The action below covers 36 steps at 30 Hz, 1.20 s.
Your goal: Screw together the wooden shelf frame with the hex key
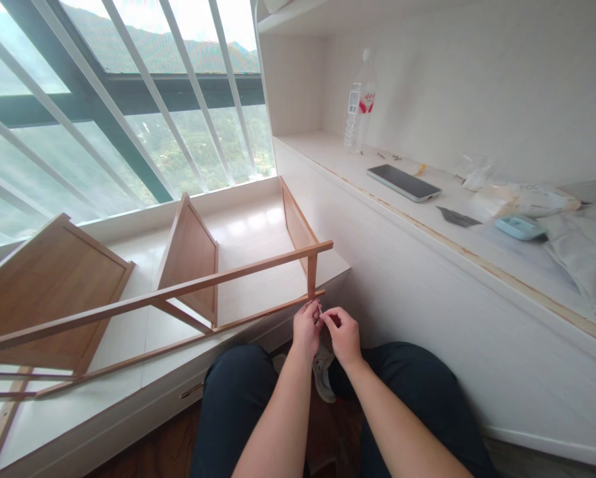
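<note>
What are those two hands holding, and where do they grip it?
Both the left hand and right hand pinch a tiny pale piece at the wooden frame's corner; what it is cannot be told.

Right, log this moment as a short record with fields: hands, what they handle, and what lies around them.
left hand: fingers pinched at the lower end of the frame's short upright
right hand: pinching a small pale part, too small to identify
wooden frame: lies tilted on the window ledge, panels attached
shelf: holds a phone, water bottle, blue case, bags
</note>
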### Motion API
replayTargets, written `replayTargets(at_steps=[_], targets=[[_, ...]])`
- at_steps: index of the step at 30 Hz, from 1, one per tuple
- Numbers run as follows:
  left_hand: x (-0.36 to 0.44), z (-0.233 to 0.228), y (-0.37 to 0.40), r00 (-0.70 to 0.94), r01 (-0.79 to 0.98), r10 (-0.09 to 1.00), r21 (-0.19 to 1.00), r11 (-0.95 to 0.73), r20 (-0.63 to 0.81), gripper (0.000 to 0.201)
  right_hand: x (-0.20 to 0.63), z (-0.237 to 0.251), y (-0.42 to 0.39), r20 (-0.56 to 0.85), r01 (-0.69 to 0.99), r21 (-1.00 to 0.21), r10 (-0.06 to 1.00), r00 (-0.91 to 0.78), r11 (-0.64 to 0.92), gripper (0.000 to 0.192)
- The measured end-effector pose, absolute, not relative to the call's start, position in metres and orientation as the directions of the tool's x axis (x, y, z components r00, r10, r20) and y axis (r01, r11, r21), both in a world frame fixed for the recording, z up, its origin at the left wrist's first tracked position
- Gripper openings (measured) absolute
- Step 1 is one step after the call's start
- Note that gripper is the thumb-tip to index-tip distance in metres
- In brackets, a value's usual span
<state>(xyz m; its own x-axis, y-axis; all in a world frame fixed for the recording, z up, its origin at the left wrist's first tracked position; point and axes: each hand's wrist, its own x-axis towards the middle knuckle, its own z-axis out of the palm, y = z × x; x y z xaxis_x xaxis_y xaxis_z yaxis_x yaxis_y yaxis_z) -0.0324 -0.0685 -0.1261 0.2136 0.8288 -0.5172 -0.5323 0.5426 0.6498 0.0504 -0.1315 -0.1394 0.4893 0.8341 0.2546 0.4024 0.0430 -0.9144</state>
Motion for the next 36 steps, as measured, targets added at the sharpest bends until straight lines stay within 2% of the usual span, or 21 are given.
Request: replayTargets(at_steps=[9,17,25,36], targets=[[-0.032,-0.129,-0.068,0.228,-0.532,0.823,0.641,0.553,-0.521,0.016,0.050,-0.133,-0.130,0.353,0.469,-0.875,0.820,0.450,0.120,0.030],[-0.033,-0.129,-0.068,0.247,-0.527,0.815,0.633,0.567,-0.525,0.015,0.051,-0.130,-0.128,0.385,0.477,-0.868,0.799,0.462,0.142,0.028],[-0.032,-0.129,-0.068,0.242,-0.535,0.816,0.629,0.564,-0.526,0.014,0.053,-0.135,-0.125,0.355,0.462,-0.880,0.799,0.485,0.111,0.032],[-0.031,-0.127,-0.067,0.243,-0.530,0.825,0.642,0.554,-0.511,0.015,0.052,-0.147,-0.124,0.260,0.356,-0.931,0.824,0.503,0.076,0.030]])
